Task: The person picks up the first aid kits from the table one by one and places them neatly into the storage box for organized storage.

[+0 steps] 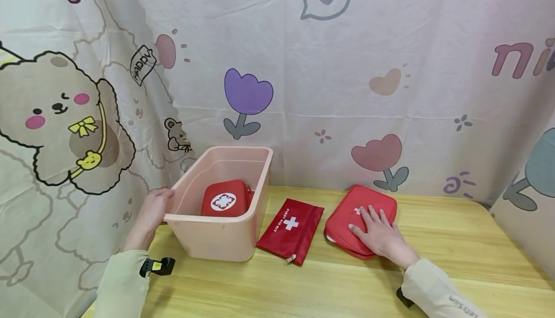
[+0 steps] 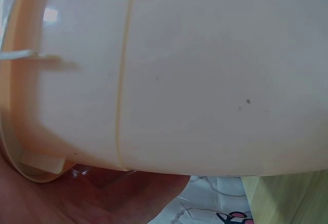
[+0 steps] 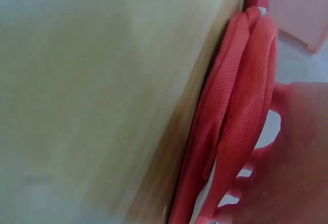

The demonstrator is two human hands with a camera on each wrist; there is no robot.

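My left hand (image 1: pixel 151 216) grips the near left corner of a pale pink plastic bin (image 1: pixel 212 238) by its rim. The left wrist view shows the bin's outer wall (image 2: pixel 205 80) close up, with part of the hand under the rim. Inside the bin sits a red first aid case (image 1: pixel 239 201) with a white round emblem. My right hand (image 1: pixel 383 237) rests with spread fingers on a red zippered first aid pouch (image 1: pixel 347 207), partly covering its white cross. From the side, the pouch (image 3: pixel 246 106) shows two padded halves, slightly parted at the edge.
A flat red first aid kit bag (image 1: pixel 277 238) with a white cross and zipper lies between the bin and the pouch. All stand on a wooden table (image 1: pixel 347 289). A printed curtain (image 1: pixel 321 67) hangs behind the table and along its left side.
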